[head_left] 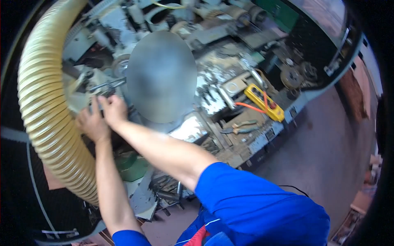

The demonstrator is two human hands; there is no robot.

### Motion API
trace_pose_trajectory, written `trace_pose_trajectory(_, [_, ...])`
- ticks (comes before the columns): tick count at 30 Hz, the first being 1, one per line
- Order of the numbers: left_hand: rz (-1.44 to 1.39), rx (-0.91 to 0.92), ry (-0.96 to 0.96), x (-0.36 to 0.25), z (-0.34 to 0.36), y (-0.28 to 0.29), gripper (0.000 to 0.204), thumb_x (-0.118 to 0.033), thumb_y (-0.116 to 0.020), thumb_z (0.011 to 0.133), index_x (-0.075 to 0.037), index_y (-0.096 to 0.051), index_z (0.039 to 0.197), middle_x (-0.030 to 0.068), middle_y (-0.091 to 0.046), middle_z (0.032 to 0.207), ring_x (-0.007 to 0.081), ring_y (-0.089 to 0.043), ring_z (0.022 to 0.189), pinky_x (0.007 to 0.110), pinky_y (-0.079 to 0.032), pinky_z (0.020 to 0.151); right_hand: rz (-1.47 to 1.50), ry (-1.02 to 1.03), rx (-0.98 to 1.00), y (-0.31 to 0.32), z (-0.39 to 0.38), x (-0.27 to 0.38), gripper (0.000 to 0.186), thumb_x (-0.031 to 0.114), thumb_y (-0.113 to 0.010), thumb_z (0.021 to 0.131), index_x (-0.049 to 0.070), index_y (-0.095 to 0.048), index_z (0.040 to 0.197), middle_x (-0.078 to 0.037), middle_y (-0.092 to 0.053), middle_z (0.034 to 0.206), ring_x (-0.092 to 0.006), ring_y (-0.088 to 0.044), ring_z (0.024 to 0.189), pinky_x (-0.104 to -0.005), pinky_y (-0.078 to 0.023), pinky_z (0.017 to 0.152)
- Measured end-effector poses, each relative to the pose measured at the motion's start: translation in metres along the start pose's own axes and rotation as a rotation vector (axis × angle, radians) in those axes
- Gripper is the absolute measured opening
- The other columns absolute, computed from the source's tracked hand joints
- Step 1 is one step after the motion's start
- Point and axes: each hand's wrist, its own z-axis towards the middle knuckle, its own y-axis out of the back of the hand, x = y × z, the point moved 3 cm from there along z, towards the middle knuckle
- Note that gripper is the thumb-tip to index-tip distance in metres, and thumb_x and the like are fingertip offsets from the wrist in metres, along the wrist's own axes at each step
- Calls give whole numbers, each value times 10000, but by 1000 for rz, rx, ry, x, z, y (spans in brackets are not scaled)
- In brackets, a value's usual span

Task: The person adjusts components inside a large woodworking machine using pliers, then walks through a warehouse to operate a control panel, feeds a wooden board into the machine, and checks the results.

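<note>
Both my hands reach into the left side of a machine, close together. My right hand (113,110) has its thumb and fingers drawn together at a small dark metal fitting (107,91). Beside it, my left hand (94,123) has bent fingers against the lower left of the same fitting. What the fingertips hold is hidden or too small to name. A thin metal rod (117,83) crosses just above them. To the right of the rod, a blurred grey oval (162,76) hides part of the machine.
A ribbed yellowish hose (45,106) curves down along the left. On the machine's dusty bed to the right lie a yellow push-button control (262,102) with an orange cord and a pair of pliers (245,126). Several metal pieces (168,194) lie below my right arm.
</note>
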Motion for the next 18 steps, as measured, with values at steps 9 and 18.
trace_pose_trajectory(9, [-276, -163, 56, -54, -85, 86, 416, -206, -661, 881, -129, -638, 1289, 123, -531, 1133, 316, -491, 1076, 466, -412, 961, 4, 317, -40, 117, -92, 31, 418, 414, -733, 850, 39, -550, 885, -146, -598, 944, -338, -620, 796, -427, -486, 688])
trace_pose_trajectory(18, [-892, 344, 309, -169, -217, 233, 928, -132, -812, 756, -9, -281, 1508, 197, -480, 1199, 346, -486, 1087, 461, -398, 955, -101, -26, 509, 300, -167, -29, 458, 288, -787, 804, 0, -591, 1101, -143, -659, 999, -223, -654, 957, -348, -508, 856])
